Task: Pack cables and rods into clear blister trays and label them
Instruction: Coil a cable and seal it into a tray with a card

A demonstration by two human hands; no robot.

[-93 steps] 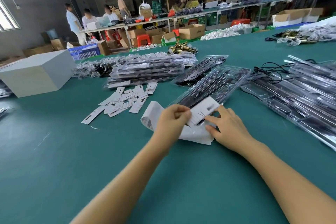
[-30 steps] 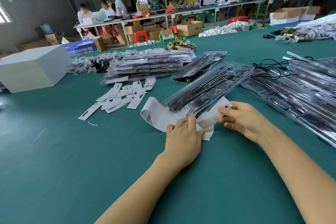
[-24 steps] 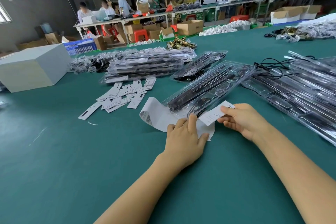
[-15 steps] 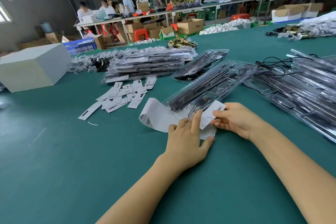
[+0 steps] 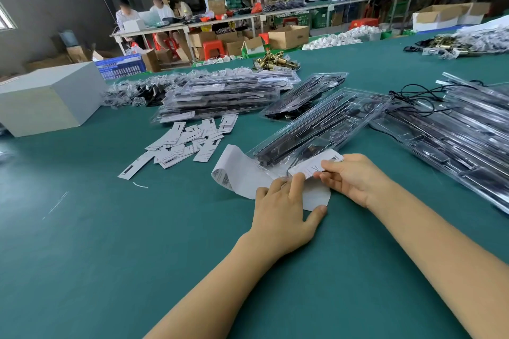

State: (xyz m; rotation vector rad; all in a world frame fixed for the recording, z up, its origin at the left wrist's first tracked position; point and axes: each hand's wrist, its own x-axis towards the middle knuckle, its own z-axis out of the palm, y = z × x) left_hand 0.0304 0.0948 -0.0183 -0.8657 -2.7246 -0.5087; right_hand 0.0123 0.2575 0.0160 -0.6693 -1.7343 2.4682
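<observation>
A clear blister tray [image 5: 327, 124] with black rods and a cable inside lies slantwise on the green table, its near end in front of me. My right hand [image 5: 355, 177] pinches a white label [image 5: 314, 165] over that near end. My left hand [image 5: 283, 209] lies flat, its fingers pressing on the tray's near edge and on the white backing sheet [image 5: 242, 176] that curls up at the left.
Loose white labels [image 5: 187, 143] lie scattered to the left. Behind them is a stack of packed trays [image 5: 225, 96], with another tray [image 5: 303, 99] beside it. More trays and black cables [image 5: 454, 124] fill the right side. A grey box [image 5: 46, 99] stands far left.
My right hand peeled the label off the sheet, lifted it, and brought it down onto the tray's near end. My left hand shifted from pinching the sheet to pressing flat on it.
</observation>
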